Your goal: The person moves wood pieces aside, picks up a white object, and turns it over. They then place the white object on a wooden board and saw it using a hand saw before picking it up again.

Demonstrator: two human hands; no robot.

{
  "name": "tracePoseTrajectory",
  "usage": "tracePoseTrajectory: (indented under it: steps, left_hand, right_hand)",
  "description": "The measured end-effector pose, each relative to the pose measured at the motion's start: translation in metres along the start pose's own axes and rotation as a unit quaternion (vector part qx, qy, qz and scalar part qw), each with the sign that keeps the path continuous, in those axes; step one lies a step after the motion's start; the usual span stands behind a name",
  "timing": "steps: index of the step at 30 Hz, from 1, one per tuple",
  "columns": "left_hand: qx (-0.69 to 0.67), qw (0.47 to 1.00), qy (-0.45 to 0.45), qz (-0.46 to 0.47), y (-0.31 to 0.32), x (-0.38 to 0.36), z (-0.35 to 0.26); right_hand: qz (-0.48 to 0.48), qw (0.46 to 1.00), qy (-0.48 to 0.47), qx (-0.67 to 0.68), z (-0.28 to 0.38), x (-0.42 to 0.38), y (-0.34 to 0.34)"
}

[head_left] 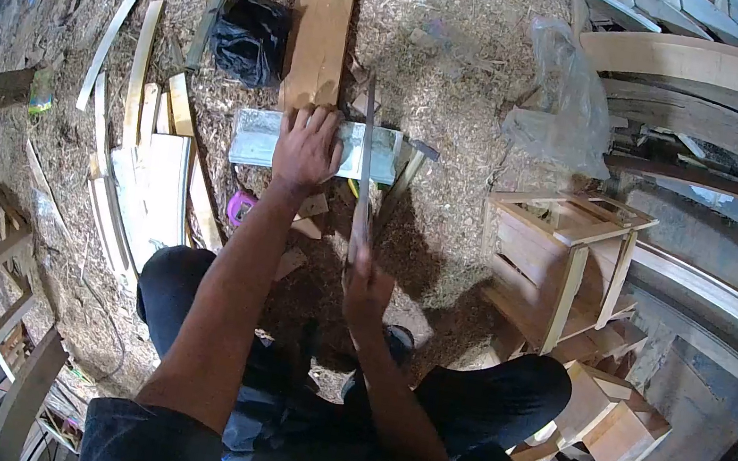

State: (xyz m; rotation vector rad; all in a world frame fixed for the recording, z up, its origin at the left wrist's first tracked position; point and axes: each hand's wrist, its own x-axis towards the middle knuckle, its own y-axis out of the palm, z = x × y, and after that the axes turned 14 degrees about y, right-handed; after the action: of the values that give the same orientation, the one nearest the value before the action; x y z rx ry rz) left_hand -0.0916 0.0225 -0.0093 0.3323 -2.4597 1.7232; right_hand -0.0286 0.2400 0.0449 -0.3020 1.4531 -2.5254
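My left hand [306,152] presses down on a short pale-painted board [255,137], its fingers curled over the far edge. That board lies crosswise by the near end of a long brown plank [323,23]. My right hand [367,289] is closed round the near end of a handsaw [366,168]. The saw's narrow blade points away from me and crosses the painted board to the right of my left hand. Whether the teeth are in the wood cannot be made out. A hammer [424,150] rests at the board's right end, and a pink tape measure [241,208] lies nearer on the left.
A black plastic bag [249,41] sits beside the plank. Wood strips [140,72] and pale boards [151,188] lie on the left. To the right are a clear plastic bag [565,102], a small wooden frame [566,250] and stacked boards [710,119]. Shavings cover the ground.
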Motion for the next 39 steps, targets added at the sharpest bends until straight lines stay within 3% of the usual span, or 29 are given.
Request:
tracePoseTrajectory:
  steps: [1, 2, 4, 6, 8, 10, 11, 12, 14, 15, 18, 21, 23, 24, 27, 30, 34, 36, 37, 39]
  left_hand:
    - [-0.002, 1.0, -0.008, 0.01, 0.0, 0.0, -0.001]
    - [-0.003, 1.0, -0.019, 0.021, 0.0, 0.0, -0.001]
    - [0.0, 1.0, -0.014, 0.026, 0.001, -0.002, 0.0]
    - [-0.002, 0.999, -0.018, 0.033, -0.004, 0.002, -0.003]
    - [-0.028, 0.999, -0.024, 0.036, -0.008, 0.004, -0.004]
    - [-0.038, 0.996, 0.063, 0.047, -0.005, -0.001, 0.0]
    - [-0.024, 0.996, 0.08, 0.018, -0.001, -0.003, 0.002]
    - [-0.02, 0.996, 0.086, 0.013, 0.003, -0.001, 0.003]
    - [0.003, 1.0, -0.019, -0.015, 0.003, 0.004, -0.004]
    - [0.005, 0.998, -0.055, 0.006, 0.003, 0.005, -0.005]
    - [0.008, 0.999, -0.046, 0.002, 0.003, 0.006, -0.005]
    - [0.027, 0.999, -0.04, -0.015, -0.001, 0.006, -0.008]
    - [0.027, 0.999, -0.037, -0.018, 0.003, 0.004, -0.006]
    - [0.023, 0.999, -0.036, -0.02, 0.004, 0.003, -0.005]
    - [0.007, 0.998, -0.061, 0.022, -0.003, 0.004, -0.009]
    - [0.044, 0.998, -0.043, -0.008, 0.004, -0.001, -0.007]
    - [0.042, 0.998, -0.041, -0.008, -0.002, 0.001, -0.011]
    - [0.052, 0.996, -0.039, -0.064, 0.002, -0.003, -0.009]
    - [0.056, 0.992, -0.043, -0.107, 0.004, -0.009, -0.011]
    - [0.058, 0.992, -0.072, -0.088, -0.002, -0.019, -0.011]
  right_hand:
    - [0.075, 0.955, 0.184, 0.218, 0.003, -0.01, -0.007]
    - [0.148, 0.825, 0.351, 0.417, 0.003, -0.014, -0.008]
    - [0.19, 0.813, 0.397, 0.382, 0.003, 0.009, 0.005]
    - [0.201, 0.852, 0.35, 0.334, 0.024, 0.049, 0.007]
    - [0.184, 0.873, 0.326, 0.314, 0.01, 0.024, 0.017]
    - [0.199, 0.774, 0.421, 0.43, 0.023, 0.014, -0.002]
    - [0.196, 0.76, 0.438, 0.437, 0.028, 0.018, -0.004]
    - [0.191, 0.761, 0.433, 0.443, 0.028, 0.027, 0.003]
    - [0.13, 0.869, 0.325, 0.348, 0.027, 0.043, 0.016]
    - [0.13, 0.87, 0.324, 0.348, 0.022, 0.049, 0.019]
    - [0.2, 0.844, 0.372, 0.331, 0.011, 0.056, 0.018]
    - [0.174, 0.858, 0.309, 0.371, -0.001, 0.057, 0.024]
    - [0.229, 0.829, 0.355, 0.365, 0.007, 0.066, 0.012]
    - [0.249, 0.848, 0.361, 0.297, 0.021, 0.081, -0.009]
    - [0.161, 0.861, 0.341, 0.34, 0.042, 0.086, -0.019]
    - [0.098, 0.865, 0.266, 0.414, 0.075, 0.092, -0.061]
    - [0.057, 0.908, 0.204, 0.361, 0.048, 0.095, -0.031]
    - [0.057, 0.959, 0.198, 0.196, 0.029, 0.093, -0.012]
    - [0.081, 0.958, 0.219, 0.166, 0.021, 0.09, -0.009]
    - [0.048, 0.971, 0.201, 0.124, 0.008, 0.083, 0.009]
